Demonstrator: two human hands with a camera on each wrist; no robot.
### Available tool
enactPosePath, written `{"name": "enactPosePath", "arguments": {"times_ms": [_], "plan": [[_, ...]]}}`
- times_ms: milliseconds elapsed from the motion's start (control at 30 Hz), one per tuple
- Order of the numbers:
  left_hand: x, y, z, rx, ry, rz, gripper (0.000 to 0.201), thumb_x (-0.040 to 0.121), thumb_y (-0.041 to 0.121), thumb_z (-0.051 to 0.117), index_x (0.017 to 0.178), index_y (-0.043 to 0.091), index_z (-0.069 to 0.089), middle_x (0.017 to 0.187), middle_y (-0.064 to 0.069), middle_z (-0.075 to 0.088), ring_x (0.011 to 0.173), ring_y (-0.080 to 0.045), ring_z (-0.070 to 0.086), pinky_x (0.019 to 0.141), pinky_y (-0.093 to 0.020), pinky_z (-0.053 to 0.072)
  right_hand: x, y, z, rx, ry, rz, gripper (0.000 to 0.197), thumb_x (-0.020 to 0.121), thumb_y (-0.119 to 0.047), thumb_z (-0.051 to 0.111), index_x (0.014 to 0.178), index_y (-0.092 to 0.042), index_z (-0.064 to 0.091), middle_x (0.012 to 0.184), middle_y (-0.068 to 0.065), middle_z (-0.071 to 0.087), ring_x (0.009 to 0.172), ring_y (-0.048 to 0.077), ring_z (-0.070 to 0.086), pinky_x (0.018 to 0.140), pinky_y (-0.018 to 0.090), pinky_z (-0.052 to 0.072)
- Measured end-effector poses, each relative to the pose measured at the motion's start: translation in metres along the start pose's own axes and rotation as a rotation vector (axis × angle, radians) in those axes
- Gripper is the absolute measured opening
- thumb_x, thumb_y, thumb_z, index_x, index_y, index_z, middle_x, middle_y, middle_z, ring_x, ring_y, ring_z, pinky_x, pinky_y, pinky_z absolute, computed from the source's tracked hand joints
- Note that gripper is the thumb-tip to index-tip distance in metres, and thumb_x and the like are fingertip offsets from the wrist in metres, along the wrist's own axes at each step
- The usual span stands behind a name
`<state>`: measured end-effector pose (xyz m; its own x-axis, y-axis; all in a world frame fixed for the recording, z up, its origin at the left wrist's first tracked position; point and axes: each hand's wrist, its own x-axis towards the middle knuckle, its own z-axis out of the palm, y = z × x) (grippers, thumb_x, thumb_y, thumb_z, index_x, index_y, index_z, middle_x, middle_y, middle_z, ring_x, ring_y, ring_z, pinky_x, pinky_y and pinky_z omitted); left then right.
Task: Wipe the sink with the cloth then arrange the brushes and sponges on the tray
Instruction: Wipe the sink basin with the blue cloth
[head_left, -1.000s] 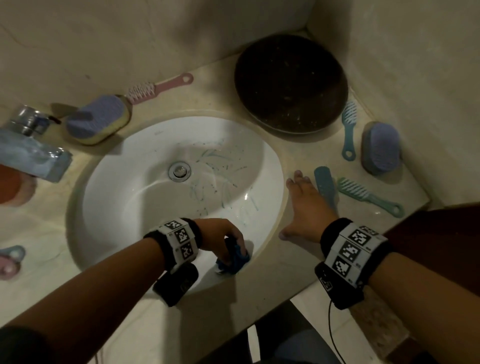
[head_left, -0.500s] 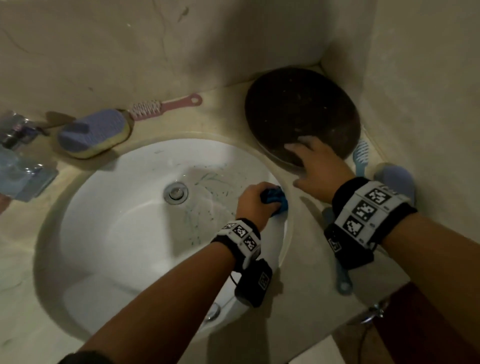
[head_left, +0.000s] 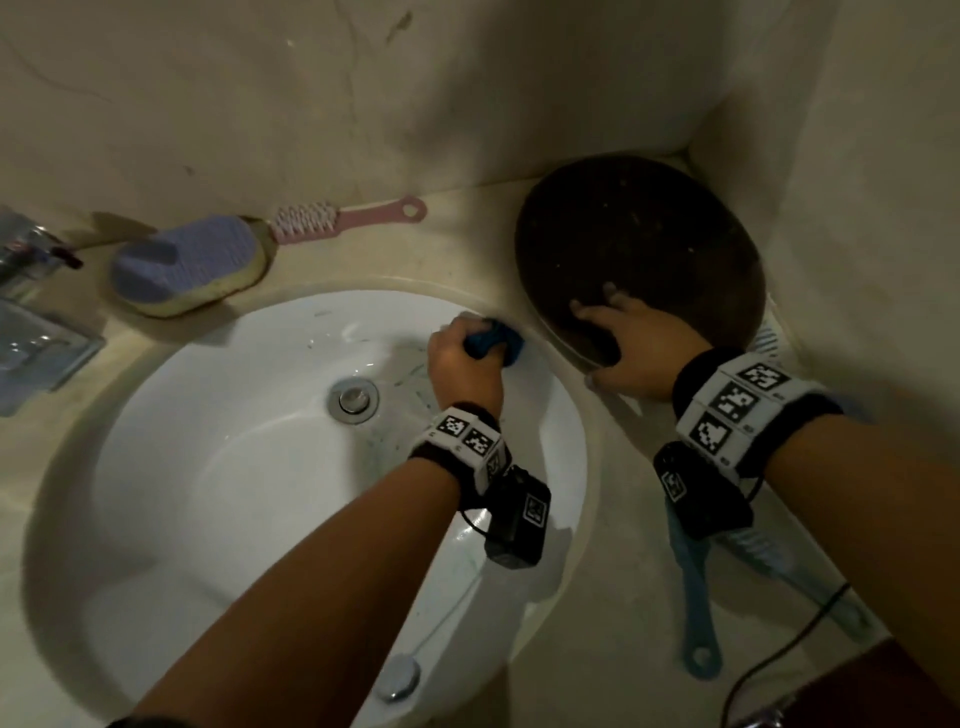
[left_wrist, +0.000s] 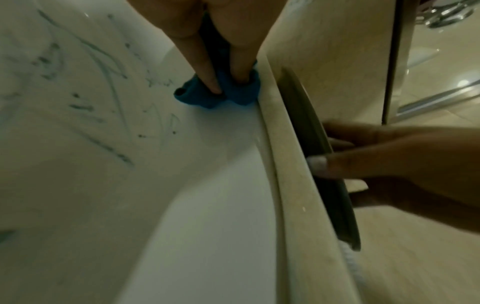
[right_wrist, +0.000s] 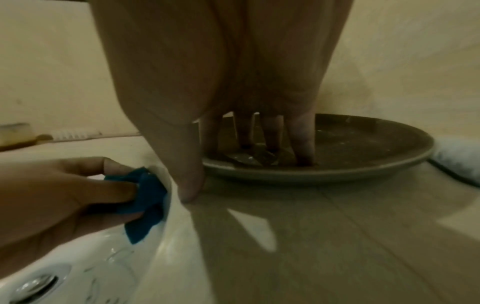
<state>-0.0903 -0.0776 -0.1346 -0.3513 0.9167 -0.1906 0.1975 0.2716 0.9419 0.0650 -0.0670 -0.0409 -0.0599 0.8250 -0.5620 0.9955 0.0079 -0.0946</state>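
Observation:
My left hand (head_left: 480, 345) grips a bunched blue cloth (head_left: 498, 340) and presses it against the far right wall of the white sink (head_left: 208, 467), just under the rim. The left wrist view shows two fingers pushed into the cloth (left_wrist: 233, 96), with green scribble marks (left_wrist: 103, 67) on the basin beside it. My right hand (head_left: 608, 317) rests with straight fingers on the near edge of the dark round tray (head_left: 649, 239); its thumb touches the counter by the sink rim. A purple sponge (head_left: 187, 265) and a pink brush (head_left: 343, 218) lie behind the sink.
A teal brush (head_left: 696, 613) lies on the counter under my right wrist, with a second one (head_left: 753, 551) beside it. Pale bristles (head_left: 769, 340) show right of the tray. The tap (head_left: 31, 291) stands at the left. Walls close the back and right.
My left hand carried the cloth from the sink's near rim along the right wall to the far right rim. My right hand left the counter by the teal brushes and settled on the tray.

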Motion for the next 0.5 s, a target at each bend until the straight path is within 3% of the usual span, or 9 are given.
{"name": "enactPosePath", "arguments": {"times_ms": [200,267,367,433,500], "plan": [[-0.002,-0.006,0.004,0.075,-0.099,-0.002,0.023,0.074,-0.004,0.067,0.095,0.004,0.067,0.104,-0.010,0.057,0.093,-0.016,0.051,0.085,-0.016,0.039,-0.001,0.000,-0.002,-0.017,0.002,-0.014,0.086,0.081,-0.037,0.067,0.148,-0.036,0.013,0.159,0.005,0.000,0.146,0.027,0.011,0.115,0.033,0.021],[0.005,-0.004,-0.003,-0.061,-0.015,-0.039,0.021,0.074,-0.004,0.067,0.088,0.011,0.066,0.100,-0.009,0.062,0.093,-0.018,0.056,0.087,-0.022,0.045,-0.001,0.000,-0.001,-0.012,0.000,-0.008,0.086,0.081,-0.037,0.067,0.148,-0.037,0.013,0.159,0.004,-0.001,0.146,0.028,0.010,0.116,0.035,0.020],[0.026,0.004,-0.017,-0.329,0.239,-0.189,0.027,0.078,-0.007,0.064,0.074,0.018,0.053,0.091,-0.010,0.060,0.087,-0.021,0.057,0.082,-0.027,0.049,-0.001,-0.001,-0.002,-0.028,-0.008,0.007,0.086,0.081,-0.040,0.066,0.148,-0.039,0.011,0.160,0.003,-0.002,0.146,0.028,0.010,0.116,0.037,0.020],[0.038,0.006,-0.025,-0.354,0.317,-0.231,0.021,0.080,-0.004,0.063,0.077,0.015,0.054,0.088,-0.008,0.059,0.083,-0.018,0.056,0.077,-0.025,0.048,-0.001,-0.001,-0.002,-0.029,-0.008,0.005,0.086,0.081,-0.040,0.066,0.148,-0.039,0.011,0.160,0.003,-0.002,0.146,0.027,0.010,0.116,0.037,0.020],[0.039,0.004,-0.021,-0.296,0.317,-0.197,0.018,0.079,-0.003,0.064,0.082,0.013,0.056,0.092,-0.010,0.060,0.085,-0.020,0.057,0.081,-0.027,0.049,-0.001,-0.001,-0.002,-0.021,-0.009,-0.005,0.086,0.082,-0.040,0.066,0.148,-0.039,0.011,0.159,0.003,-0.002,0.146,0.027,0.009,0.116,0.036,0.020]]}}
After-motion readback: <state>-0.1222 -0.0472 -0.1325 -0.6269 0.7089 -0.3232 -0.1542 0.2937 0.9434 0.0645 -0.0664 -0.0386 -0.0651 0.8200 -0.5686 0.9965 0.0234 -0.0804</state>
